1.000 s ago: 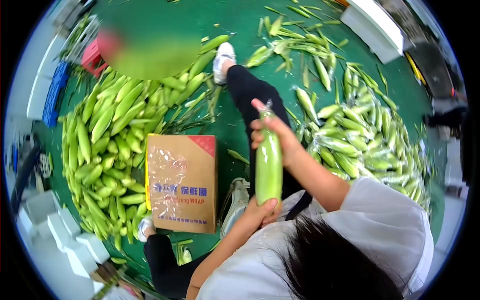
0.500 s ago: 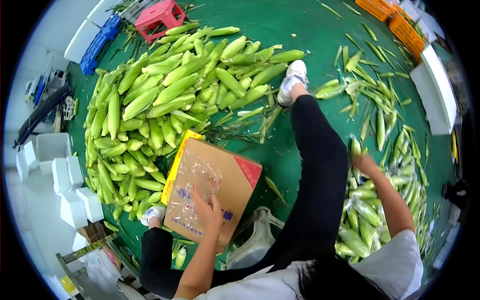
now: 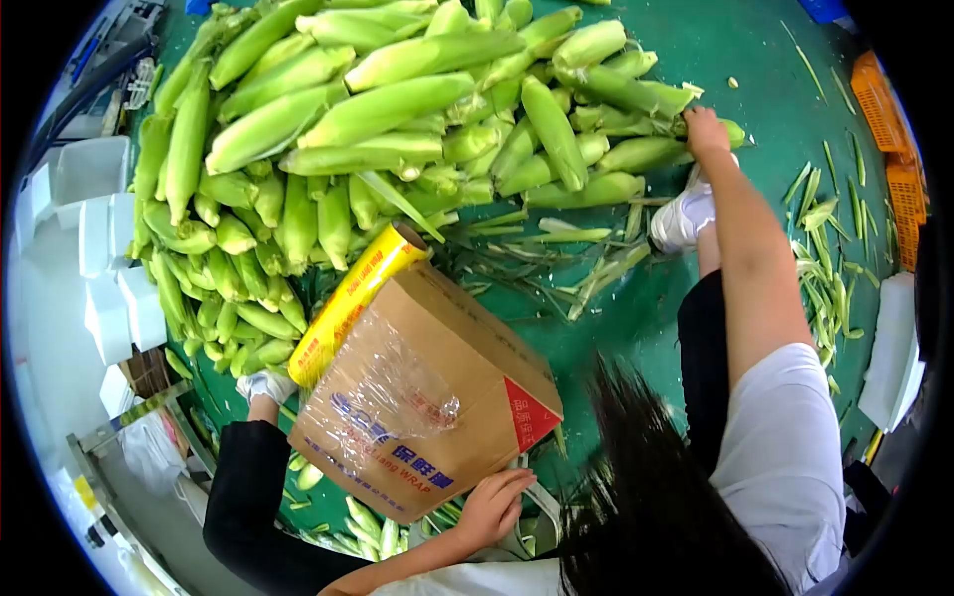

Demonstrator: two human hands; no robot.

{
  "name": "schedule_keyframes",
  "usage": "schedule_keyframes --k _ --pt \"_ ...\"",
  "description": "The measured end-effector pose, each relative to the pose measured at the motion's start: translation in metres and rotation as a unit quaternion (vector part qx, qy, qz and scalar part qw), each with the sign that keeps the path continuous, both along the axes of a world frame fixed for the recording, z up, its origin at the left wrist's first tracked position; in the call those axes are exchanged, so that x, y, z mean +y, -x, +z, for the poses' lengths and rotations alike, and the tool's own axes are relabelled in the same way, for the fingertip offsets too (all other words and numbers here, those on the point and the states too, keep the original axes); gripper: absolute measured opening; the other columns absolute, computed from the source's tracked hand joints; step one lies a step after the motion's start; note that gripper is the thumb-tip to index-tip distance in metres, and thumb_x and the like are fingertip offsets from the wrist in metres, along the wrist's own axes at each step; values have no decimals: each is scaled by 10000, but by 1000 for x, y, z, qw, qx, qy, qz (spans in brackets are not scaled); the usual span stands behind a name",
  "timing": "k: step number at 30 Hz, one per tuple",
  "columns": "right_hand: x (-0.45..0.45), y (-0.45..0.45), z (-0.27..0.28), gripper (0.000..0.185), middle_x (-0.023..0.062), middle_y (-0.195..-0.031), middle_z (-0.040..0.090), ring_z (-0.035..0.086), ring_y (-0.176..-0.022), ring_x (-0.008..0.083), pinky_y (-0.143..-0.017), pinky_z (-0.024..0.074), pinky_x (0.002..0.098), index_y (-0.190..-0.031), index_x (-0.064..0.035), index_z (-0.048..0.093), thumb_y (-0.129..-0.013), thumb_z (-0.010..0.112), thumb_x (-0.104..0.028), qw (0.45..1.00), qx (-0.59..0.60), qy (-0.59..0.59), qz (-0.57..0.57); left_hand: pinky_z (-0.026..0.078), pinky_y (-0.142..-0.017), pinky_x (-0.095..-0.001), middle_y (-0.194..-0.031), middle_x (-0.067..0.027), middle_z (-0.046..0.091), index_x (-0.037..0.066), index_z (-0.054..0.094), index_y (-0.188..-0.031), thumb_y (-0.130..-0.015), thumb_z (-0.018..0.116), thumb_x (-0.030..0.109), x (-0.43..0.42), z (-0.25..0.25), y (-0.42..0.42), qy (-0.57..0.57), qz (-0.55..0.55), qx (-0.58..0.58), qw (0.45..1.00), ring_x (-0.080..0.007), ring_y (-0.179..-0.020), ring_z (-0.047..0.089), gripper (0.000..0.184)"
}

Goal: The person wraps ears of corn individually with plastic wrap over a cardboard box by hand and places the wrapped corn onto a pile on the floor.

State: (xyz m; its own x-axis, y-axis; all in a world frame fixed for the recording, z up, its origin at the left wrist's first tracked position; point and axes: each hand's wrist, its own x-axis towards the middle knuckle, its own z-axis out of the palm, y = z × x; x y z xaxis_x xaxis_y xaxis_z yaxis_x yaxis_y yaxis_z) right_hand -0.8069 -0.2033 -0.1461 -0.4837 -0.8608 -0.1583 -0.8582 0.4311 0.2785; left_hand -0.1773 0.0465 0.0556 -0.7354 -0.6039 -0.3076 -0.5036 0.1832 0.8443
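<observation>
My right hand [image 3: 706,131] reaches far forward to the right end of the heap of green corn ears [image 3: 397,109], its fingers closed round the tip of an ear [image 3: 733,133] beside my shoe. My left hand [image 3: 495,509] rests with bent, slightly spread fingers at the lower right edge of a cardboard box [image 3: 427,387], holding nothing visible. Crumpled clear film [image 3: 397,382] clings to the top of the box. Along the box's upper left side lies a yellow roll of wrap [image 3: 358,303].
Loose husks [image 3: 820,248] are strewn on the green floor at the right, near orange crates [image 3: 899,179] and a white foam box [image 3: 891,348]. White foam boxes [image 3: 104,298] stand at the left. More ears [image 3: 373,526] lie below the box.
My right hand has left the wrapped ears on the right and moved to the unwrapped heap. My left hand has moved off the box's top to its lower edge. The view has shifted toward the heap.
</observation>
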Motion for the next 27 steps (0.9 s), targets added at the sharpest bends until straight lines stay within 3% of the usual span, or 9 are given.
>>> schedule_keyframes --k 4,7,12,15,17,19,21,25,27 --pt "78 -19 76 395 62 -1282 567 519 -1217 320 -948 502 431 -1194 -147 570 -826 598 -6 979 -69 192 14 528 -790 -351 -955 -124 694 7 620 -1176 -893 530 -48 -12 16 17 -169 37 66 983 -281 -885 678 302" --pt "134 -84 161 444 105 -1283 585 527 -1225 354 -991 472 429 -1142 -108 582 -743 690 55 907 -145 363 155 522 -830 -346 -1010 -104 693 12 593 -1248 -957 512 -4 -27 13 31 -251 101 123 955 -221 -936 670 302" --pt "223 -274 302 444 198 -1262 591 582 -1176 360 -985 475 426 -1142 -92 602 -726 716 13 796 -381 343 323 363 -1120 -452 -1510 -149 418 98 263 -1541 -1036 325 560 -65 49 100 -618 200 304 697 -272 -1367 434 688" --pt "235 -365 358 420 192 -1255 595 582 -1182 353 -976 485 410 -1150 -102 620 -751 678 15 799 -395 188 413 476 -1029 -465 -1402 -103 516 109 401 -1439 -960 358 691 -59 86 70 -647 290 382 593 -248 -1217 554 756" --pt "240 -388 356 445 165 -1302 580 608 -1145 309 -948 494 391 -1279 -76 585 -839 642 -48 858 -373 270 227 519 -963 -488 -1216 -77 600 117 459 -1368 -940 453 672 -57 88 37 -610 359 397 584 -242 -1112 598 700" --pt "241 -404 336 510 129 -1314 579 608 -1141 253 -936 494 374 -1386 -44 505 -910 635 -171 606 -744 256 -118 531 -944 -492 -1124 -67 603 117 488 -1307 -929 527 630 -49 79 1 -537 384 400 637 -237 -1089 601 638" --pt "242 -451 300 681 117 -1315 571 601 -1137 218 -876 510 352 -1441 -31 432 -881 709 -303 632 -750 197 -7 502 -963 -481 -1244 -60 539 159 401 -1375 -959 588 500 -40 82 -23 -480 411 413 656 -223 -1146 557 570" --pt "249 -536 321 367 93 -989 681 652 -846 218 -706 517 332 -1138 -22 623 -832 769 -164 813 -547 195 47 444 -1025 -421 -1345 -67 474 198 274 -1442 -974 625 310 -34 107 -45 -383 442 412 699 -219 -1228 496 596" --pt "256 -543 311 176 -19 -785 632 576 -687 107 -618 466 270 -978 -36 644 -870 743 -134 719 -673 167 -59 440 -1032 -419 -1385 -76 458 199 247 -1457 -987 597 320 -35 115 -47 -343 427 448 707 -234 -1251 490 599"
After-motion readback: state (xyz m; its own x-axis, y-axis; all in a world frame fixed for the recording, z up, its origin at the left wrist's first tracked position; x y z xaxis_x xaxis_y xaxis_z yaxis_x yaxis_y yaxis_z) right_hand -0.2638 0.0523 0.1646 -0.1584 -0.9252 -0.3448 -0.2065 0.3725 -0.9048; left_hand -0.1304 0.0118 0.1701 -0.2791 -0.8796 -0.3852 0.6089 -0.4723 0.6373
